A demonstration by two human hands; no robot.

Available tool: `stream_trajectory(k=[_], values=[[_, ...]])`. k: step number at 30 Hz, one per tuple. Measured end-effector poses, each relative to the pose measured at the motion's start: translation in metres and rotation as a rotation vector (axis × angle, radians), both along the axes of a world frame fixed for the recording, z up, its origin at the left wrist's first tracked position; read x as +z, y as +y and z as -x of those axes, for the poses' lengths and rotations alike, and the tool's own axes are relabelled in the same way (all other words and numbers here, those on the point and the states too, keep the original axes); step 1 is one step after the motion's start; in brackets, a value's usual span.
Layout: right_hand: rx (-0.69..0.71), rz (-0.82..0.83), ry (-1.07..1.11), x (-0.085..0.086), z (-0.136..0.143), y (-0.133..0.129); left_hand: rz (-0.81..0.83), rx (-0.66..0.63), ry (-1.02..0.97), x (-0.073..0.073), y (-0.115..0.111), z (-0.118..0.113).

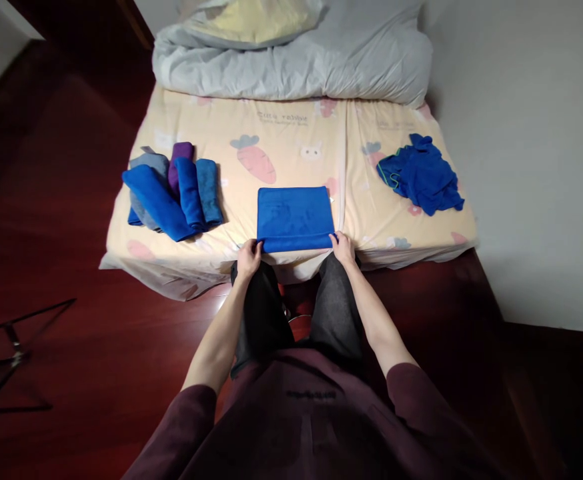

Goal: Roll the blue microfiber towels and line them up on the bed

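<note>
A blue towel point(295, 212) lies flat on the bed in front of me, its near edge turned over into a narrow strip. At the near left corner, my left hand point(249, 257) pinches the folded strip between thumb and fingers. My right hand point(342, 248) grips the same strip at its right end. Left of it lie several rolled towels: a large blue roll point(157, 201), a grey roll point(150, 163), a purple roll point(181, 157), a smaller blue roll point(190, 193) and a teal roll point(208, 191). Over on the right sits a crumpled heap of blue cloths point(429, 175), one edged in green.
The bed carries a carrot-print sheet point(291, 160). A rolled-up pale quilt point(291, 70) with a yellow pillow point(261, 21) lies across its far end. A white wall point(531, 167) borders the right side. Black metal stand legs point(16, 357) rest on the dark red floor at left.
</note>
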State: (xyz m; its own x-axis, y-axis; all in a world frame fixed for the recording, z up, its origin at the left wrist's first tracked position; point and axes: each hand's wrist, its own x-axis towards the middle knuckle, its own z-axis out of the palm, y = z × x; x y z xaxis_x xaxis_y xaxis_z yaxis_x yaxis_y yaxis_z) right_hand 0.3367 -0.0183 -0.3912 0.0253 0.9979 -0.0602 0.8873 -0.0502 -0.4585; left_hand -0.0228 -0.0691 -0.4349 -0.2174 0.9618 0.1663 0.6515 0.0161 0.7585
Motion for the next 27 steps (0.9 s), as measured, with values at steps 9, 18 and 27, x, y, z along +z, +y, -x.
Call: stream_trajectory(k=[9,18,27], values=[[-0.012,-0.001,-0.051,0.0046,0.0019,-0.0028,0.000,0.010,0.078,-0.0019,-0.0012,0.0006],[-0.006,-0.055,-0.033,0.0019,0.0040,-0.0035,0.054,0.023,0.081,0.0053,-0.0027,-0.0023],[-0.008,-0.209,0.026,0.0009,0.0009,-0.0079,-0.004,0.051,0.129,0.0063,-0.0042,-0.0017]])
